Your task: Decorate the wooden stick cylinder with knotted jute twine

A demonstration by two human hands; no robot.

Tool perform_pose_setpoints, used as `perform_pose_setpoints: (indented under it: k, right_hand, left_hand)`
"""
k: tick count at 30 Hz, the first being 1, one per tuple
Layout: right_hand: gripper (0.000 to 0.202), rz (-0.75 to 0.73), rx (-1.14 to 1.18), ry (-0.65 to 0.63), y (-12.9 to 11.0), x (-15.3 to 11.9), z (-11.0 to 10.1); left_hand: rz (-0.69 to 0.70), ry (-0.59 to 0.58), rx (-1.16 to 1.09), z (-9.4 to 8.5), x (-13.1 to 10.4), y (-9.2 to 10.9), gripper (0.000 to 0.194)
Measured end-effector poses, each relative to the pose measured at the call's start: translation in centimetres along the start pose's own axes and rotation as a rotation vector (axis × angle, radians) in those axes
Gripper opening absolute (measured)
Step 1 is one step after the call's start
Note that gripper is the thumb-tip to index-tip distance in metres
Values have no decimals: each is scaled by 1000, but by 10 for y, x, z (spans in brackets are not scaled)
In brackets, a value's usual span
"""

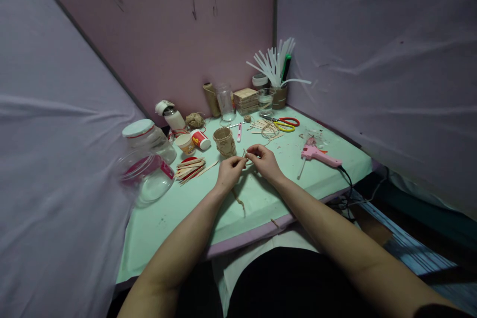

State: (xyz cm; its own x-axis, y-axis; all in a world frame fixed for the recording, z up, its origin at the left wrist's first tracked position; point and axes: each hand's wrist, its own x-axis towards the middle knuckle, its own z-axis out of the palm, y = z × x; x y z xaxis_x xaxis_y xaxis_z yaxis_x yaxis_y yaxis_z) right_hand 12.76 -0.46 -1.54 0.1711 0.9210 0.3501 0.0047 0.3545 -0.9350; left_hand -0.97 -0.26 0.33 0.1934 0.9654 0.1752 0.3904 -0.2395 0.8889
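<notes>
My left hand (230,173) and my right hand (264,160) meet over the middle of the table, both pinching a piece of jute twine (244,154). A loose end of twine (238,198) trails on the table below my left hand. Just behind my hands stands a twine-covered cup (224,141), upright, with a braided trim around it. Wooden craft sticks (189,169) lie in a pile left of my left hand. To the right of my right hand rests a pink hot glue gun (319,156).
Red and yellow scissors (285,124), a pink cutter (239,132) and a twine ball (195,120) lie farther back. Paper cups (200,139) and clear jars (149,179) stand at left. A glass of water (266,103) and white glue sticks (276,62) are at the back. The glue gun's cord (348,179) hangs over the right edge.
</notes>
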Motion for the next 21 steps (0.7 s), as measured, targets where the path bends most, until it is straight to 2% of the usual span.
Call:
perform_pose_setpoints:
  k: [13,21]
  right_hand:
    - [21,16,17,9,3,0,0]
    - [19,6,-61,30,0,0,-1]
  left_hand:
    - [-34,72,-74,1,3,-6,26]
    - [41,102,-115,2,1,-2,23]
